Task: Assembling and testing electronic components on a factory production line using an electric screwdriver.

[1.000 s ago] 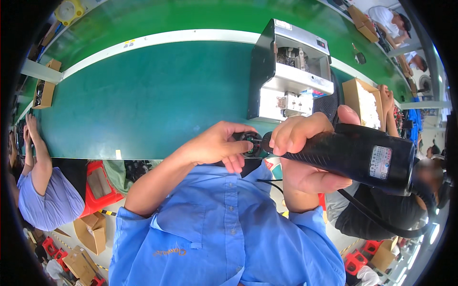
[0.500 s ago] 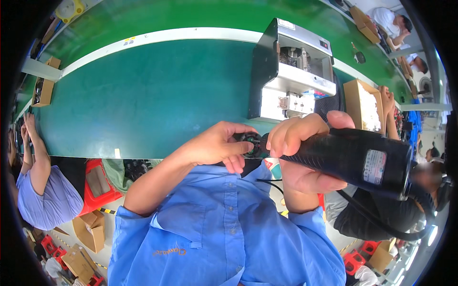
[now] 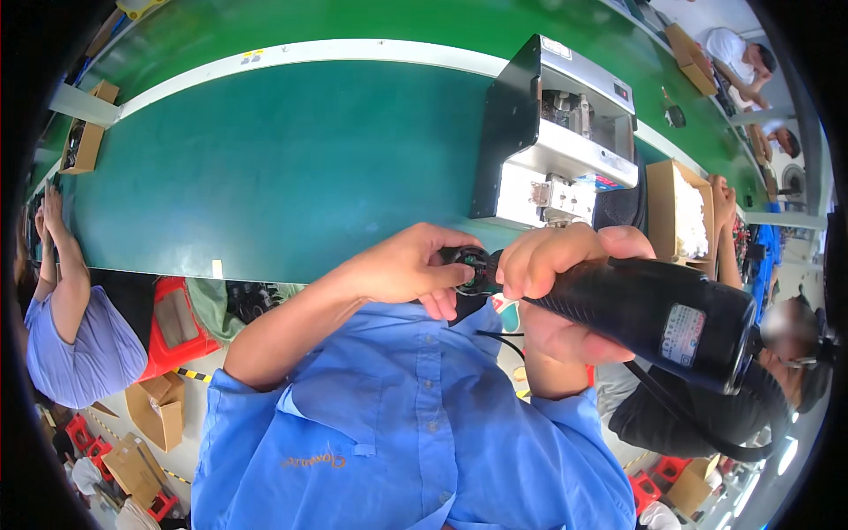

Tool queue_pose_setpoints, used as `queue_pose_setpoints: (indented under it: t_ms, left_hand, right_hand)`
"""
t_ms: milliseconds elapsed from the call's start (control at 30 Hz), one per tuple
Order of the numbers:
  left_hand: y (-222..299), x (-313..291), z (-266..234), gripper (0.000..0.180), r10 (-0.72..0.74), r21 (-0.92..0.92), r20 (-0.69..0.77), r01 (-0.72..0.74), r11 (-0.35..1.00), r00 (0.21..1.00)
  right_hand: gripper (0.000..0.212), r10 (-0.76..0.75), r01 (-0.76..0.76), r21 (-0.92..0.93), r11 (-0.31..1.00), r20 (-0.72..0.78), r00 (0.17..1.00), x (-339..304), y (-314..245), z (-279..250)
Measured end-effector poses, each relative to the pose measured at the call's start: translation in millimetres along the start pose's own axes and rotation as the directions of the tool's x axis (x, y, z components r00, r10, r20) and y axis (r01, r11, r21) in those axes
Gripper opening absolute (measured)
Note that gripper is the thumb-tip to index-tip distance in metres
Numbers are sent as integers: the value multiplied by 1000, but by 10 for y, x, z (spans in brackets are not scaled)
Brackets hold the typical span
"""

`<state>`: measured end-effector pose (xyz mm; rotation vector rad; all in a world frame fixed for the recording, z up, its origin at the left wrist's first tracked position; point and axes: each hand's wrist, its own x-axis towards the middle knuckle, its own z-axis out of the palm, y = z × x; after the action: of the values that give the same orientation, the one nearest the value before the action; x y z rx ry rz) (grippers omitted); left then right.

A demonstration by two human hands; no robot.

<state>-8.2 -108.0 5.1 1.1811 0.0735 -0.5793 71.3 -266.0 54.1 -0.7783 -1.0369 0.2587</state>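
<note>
My left hand (image 3: 402, 265) is closed around a small round black part (image 3: 473, 263), with thumb and fingers at its rim. A little green and some metal show inside the part. In my right hand (image 3: 552, 261) is a black corded electric screwdriver (image 3: 640, 309), gripped around its ridged front end. Its body slants down to the right, with a pale label on the side and a thick cable at the rear. The nose points left and meets the round part; my fingers hide the exact contact. Both hands are at the near edge of the green table (image 3: 291, 168).
A silver and black bench machine (image 3: 565, 132) stands on the table just beyond my right hand. To its right is a cardboard box (image 3: 680, 212) of white pieces, with another person's hand beside it. Another person works at far left. A red stool (image 3: 177, 327) stands below the table.
The screwdriver's rear end has dipped slightly, its nose still at the round part. My left hand keeps its hold. The view has shifted, so the machine and box appear farther right.
</note>
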Motion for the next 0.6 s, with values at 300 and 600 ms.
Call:
queue_pose_setpoints:
  t_ms: [300, 600]
  left_hand:
    - [174, -135, -79, 41, -29, 275, -76, 49, 960, 997]
    - [292, -287, -299, 40, 51, 258, -74, -30, 966, 996]
  right_hand:
    - [90, -39, 25, -52, 998, -295, 955, 158, -136, 27]
    - [99, -104, 0, -274, 962, -366, 925, 126, -242, -87]
